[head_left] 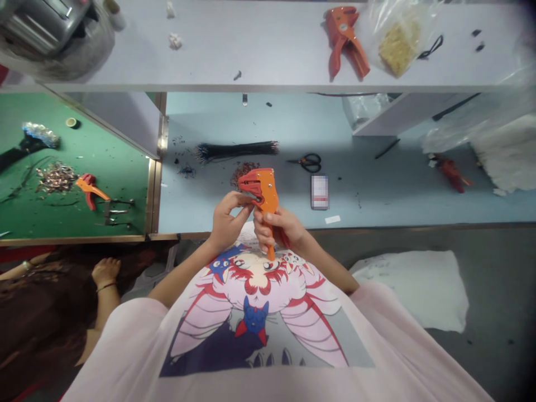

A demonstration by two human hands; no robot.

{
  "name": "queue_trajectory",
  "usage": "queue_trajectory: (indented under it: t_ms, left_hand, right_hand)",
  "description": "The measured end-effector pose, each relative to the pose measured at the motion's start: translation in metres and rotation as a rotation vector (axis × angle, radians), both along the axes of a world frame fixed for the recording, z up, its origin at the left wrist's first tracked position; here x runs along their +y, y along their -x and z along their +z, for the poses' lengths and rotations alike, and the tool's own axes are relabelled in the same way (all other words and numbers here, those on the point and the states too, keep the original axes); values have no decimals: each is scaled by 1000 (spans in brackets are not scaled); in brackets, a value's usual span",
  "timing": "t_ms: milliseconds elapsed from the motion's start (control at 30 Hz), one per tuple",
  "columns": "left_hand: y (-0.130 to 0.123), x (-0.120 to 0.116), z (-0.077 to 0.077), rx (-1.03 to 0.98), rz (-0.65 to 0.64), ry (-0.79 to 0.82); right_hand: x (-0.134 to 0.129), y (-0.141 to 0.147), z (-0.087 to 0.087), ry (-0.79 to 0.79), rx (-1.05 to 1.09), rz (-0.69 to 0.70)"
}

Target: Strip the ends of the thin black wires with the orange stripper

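Note:
An orange and red wire stripper [268, 190] stands upright in front of my chest, its jaws at the top. Its handle is wrapped by the fingers of my right hand [278, 226]. My left hand [230, 220] is closed in a pinch beside the red jaw, close against the tool; whatever lies between the fingertips is too small to make out. Behind the stripper on the blue mat is a bundle of dark wires [237, 149] with stripped ends. A pile of copper-coloured scraps [244, 173] is partly hidden by the tool head.
Scissors [307, 162] and a phone [320, 192] lie right of my hands. Above runs a white shelf [251, 44] with another stripper [345, 42] and a bag of yellowish parts [397, 47]. At left, a co-worker's hand [106, 272] is near a green mat [125, 145].

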State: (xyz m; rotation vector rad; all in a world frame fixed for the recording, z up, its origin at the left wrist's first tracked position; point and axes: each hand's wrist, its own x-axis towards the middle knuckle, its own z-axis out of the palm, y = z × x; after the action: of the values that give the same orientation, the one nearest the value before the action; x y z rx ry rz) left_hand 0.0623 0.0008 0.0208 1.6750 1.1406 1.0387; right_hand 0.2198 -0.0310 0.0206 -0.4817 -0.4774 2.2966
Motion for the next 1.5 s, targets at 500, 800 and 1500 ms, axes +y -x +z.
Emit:
queue_trajectory:
  t_ms: [500, 800, 1500]
  left_hand:
    - [-2, 26, -96, 222, 79, 401]
    - [46, 15, -202, 488, 35, 847]
    - [-7, 101, -144, -3, 187, 779]
  right_hand:
    - [40, 3, -70, 386, -15, -108]
    - [38, -34, -144, 576, -316, -405]
    - [5, -41, -129, 484, -570, -517]
